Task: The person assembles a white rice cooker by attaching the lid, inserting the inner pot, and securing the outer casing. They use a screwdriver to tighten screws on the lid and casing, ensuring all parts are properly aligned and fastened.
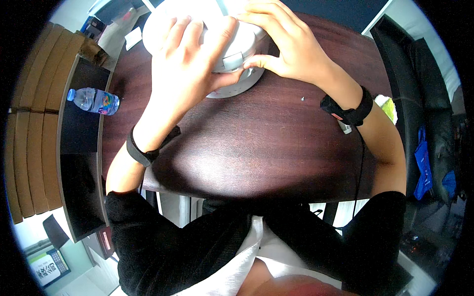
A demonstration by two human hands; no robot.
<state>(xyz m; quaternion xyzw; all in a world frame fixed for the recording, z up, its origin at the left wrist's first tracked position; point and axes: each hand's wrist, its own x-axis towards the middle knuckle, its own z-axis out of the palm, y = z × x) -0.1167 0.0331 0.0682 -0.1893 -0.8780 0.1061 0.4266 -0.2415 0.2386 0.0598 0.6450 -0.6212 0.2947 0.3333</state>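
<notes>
A white, rounded appliance (pixel 245 43) stands at the far middle of the table, its upper end cut off by the picture's edge. Its exact kind cannot be made out. A small rectangular tab (pixel 233 61) shows on its near side, above a round white base (pixel 242 88). My left hand (pixel 187 69) is closed over the left of the body, fingers on top and thumb along the near edge. From the right, my right hand (pixel 296 52) grips the same body, its fingers over the top and its thumb against the near corner beside the tab.
The dark brown table (pixel 237 143) carries a small metallic piece (pixel 302 98) and a white card (pixel 133 38). A water bottle (pixel 96 100) lies at the left, near stacked cardboard (pixel 37 128). A green-and-white item (pixel 386 107) sits by my right forearm. A thin cable (pixel 362 167) hangs there.
</notes>
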